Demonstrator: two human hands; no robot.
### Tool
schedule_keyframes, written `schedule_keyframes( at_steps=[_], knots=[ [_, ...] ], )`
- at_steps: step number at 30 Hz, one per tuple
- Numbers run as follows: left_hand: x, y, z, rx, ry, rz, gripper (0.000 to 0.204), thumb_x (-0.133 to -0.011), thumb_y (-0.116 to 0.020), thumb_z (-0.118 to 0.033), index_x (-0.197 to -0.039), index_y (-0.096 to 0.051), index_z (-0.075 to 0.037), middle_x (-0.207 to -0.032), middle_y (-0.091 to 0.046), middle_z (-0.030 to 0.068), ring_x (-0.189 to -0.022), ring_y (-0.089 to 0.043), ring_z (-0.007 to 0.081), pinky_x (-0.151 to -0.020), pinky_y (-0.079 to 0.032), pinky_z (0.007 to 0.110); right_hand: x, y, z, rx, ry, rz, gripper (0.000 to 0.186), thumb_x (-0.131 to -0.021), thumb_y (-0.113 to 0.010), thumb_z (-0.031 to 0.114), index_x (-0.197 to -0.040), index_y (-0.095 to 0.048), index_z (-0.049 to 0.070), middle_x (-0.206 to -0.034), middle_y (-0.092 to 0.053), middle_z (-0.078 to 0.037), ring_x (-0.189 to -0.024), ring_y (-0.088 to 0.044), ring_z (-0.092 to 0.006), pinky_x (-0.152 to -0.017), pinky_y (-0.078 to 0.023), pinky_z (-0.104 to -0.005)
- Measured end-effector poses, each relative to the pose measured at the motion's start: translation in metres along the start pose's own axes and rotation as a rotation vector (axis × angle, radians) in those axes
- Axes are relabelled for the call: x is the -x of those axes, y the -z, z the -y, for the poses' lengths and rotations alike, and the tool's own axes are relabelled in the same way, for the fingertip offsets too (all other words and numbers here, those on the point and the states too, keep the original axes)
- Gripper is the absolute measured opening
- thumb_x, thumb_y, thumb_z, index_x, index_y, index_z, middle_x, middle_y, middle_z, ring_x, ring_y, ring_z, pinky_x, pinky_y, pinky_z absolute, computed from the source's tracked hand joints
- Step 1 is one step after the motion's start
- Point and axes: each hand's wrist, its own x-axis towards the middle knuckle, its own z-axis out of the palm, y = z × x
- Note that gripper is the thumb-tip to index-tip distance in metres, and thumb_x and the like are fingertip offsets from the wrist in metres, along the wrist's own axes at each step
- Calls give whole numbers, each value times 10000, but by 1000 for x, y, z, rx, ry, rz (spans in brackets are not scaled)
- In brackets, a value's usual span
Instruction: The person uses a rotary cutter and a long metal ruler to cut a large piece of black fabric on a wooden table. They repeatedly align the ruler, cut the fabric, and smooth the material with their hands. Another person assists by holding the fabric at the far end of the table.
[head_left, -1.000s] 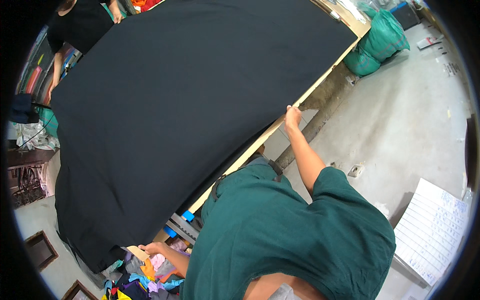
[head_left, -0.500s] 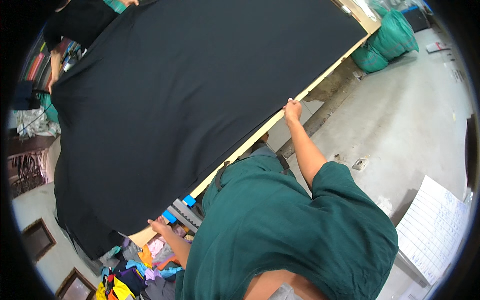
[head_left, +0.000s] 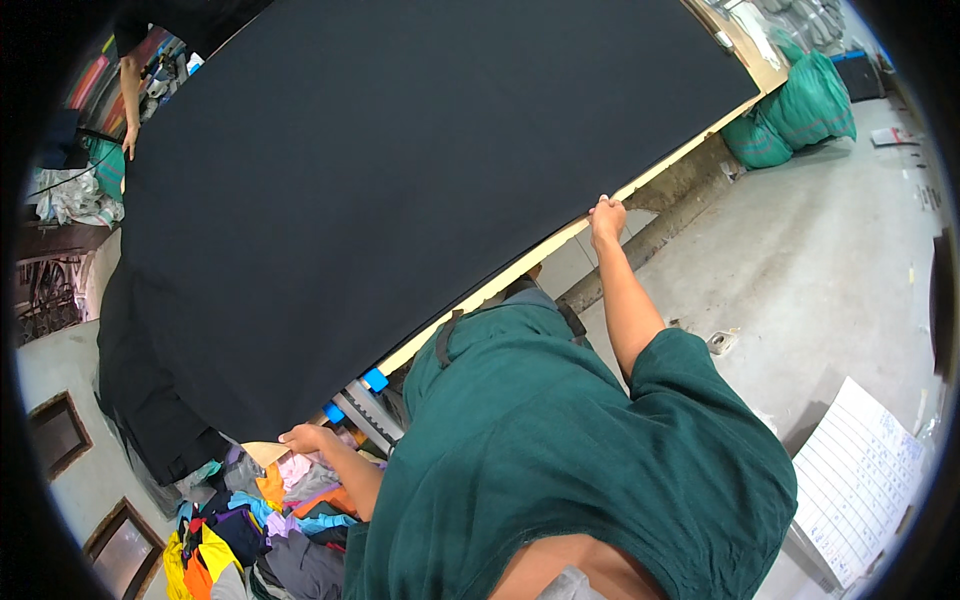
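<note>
A large sheet of black fabric (head_left: 400, 190) lies spread over a long cutting table whose pale wooden edge (head_left: 660, 175) shows along the near side. My right hand (head_left: 606, 216) grips the near edge of the fabric at the table's rim. My left hand (head_left: 305, 438) holds the fabric's lower corner where it hangs off the table end. I wear a dark green shirt. At the far end another person's hand (head_left: 130, 140) rests by the fabric's edge.
A heap of coloured cloth scraps (head_left: 250, 520) lies under my left hand. Green sacks (head_left: 800, 110) stand by the table's far right end. A printed white sheet (head_left: 860, 480) lies at the right on the grey concrete floor (head_left: 800, 280). Blue clips (head_left: 375, 380) sit under the table edge.
The view has shifted so the fabric fills more of the picture. My left hand has moved up along the hanging corner; my right hand keeps its grip on the near edge.
</note>
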Motion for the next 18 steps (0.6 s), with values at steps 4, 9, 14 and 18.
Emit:
schedule_keyframes(
  at_steps=[4,9,14,18],
  knots=[
    [-8,-6,-3,-16,-43,-44,658,-1137,-328,-354,-1217,-625,228,-1238,-646,443,-1141,-632,593,-1029,-514,572,-11,3,-6,31,-11,2,242,-1078,-599,221,-955,-599,13,-728,-657,-91,-571,-605,-182,-544,-487,-342],
    [-1,-8,5,-118,-40,-21,638,-1133,-344,-348,-1203,-648,209,-1240,-650,435,-1143,-630,600,-1039,-512,578,-6,1,-7,24,-32,-14,279,-1078,-597,235,-913,-593,10,-722,-651,-90,-550,-597,-178,-537,-491,-345],
    [1,-6,9,-203,52,57,625,-1129,-358,-352,-1226,-654,189,-1242,-660,419,-1151,-634,592,-1050,-506,595,-11,-3,-17,124,12,-46,298,-1078,-600,248,-894,-589,14,-690,-641,-82,-533,-600,-178,-533,-493,-352],
    [-8,-13,20,-202,26,82,631,-1126,-356,-367,-1228,-664,175,-1246,-668,402,-1155,-637,585,-1040,-504,608,-23,-8,-26,167,26,-76,307,-1077,-605,261,-884,-588,22,-673,-640,-75,-534,-608,-180,-536,-495,-357]
  ],
)
